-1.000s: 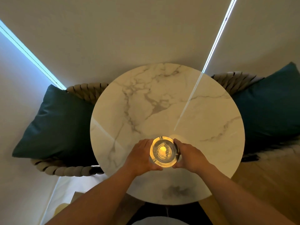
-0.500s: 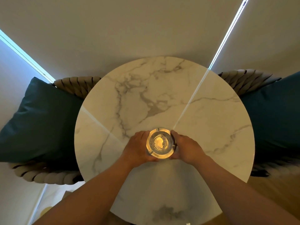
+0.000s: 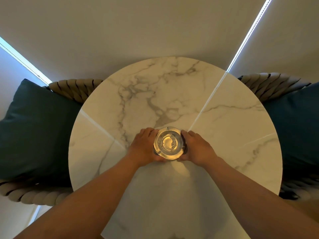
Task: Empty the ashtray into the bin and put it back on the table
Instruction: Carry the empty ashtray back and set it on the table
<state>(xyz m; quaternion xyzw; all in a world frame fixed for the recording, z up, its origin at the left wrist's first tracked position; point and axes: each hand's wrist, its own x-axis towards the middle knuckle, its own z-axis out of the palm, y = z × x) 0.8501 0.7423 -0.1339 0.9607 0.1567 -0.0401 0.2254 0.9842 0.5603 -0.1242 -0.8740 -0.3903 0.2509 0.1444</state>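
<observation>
A round clear glass ashtray (image 3: 169,143) glows yellow near the middle of a round white marble table (image 3: 172,94). A little grey residue shows inside its bowl. My left hand (image 3: 144,147) wraps its left side and my right hand (image 3: 196,147) wraps its right side, fingers curled around the rim. Whether the ashtray rests on the tabletop or hangs just above it, I cannot tell. No bin is in view.
Two woven rope chairs flank the table, each with a dark teal cushion, one on the left (image 3: 34,128) and one on the right (image 3: 296,128). Pale blinds (image 3: 155,28) hang behind the table. Wooden floor (image 3: 303,213) shows at lower right.
Both hands have carried the ashtray farther from the near edge towards the table's middle. The camera has moved closer over the table, which now fills more of the view.
</observation>
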